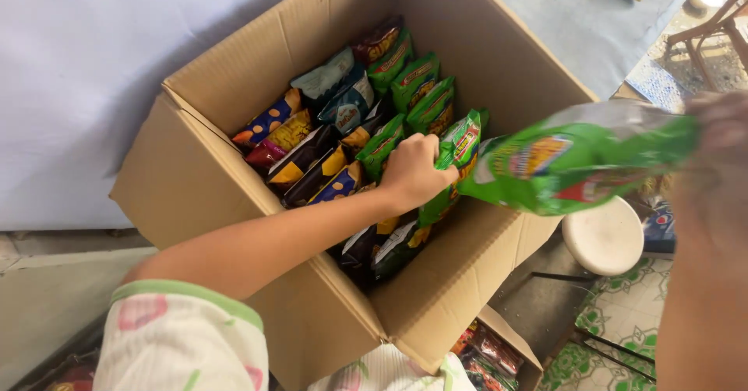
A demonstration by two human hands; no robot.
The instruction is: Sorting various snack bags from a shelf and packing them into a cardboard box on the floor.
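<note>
Left hand (pixel 413 171) reaches into the cardboard box (pixel 195 181), fingers curled on an upright green snack packet (pixel 460 146) in the right-hand row. Right hand (pixel 721 153), blurred, appears closed on a second green packet (pixel 580 157) held over the right rim. Risks: crushed contents from squeezing; neighbouring packets toppling; the raised packet slipping outside the box.

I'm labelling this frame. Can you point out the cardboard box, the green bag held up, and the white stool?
cardboard box (pixel 210 181), head view, left outer wall.
green bag (pixel 576 161), head view, middle of its front.
white stool (pixel 604 239), head view, seat top.
</note>
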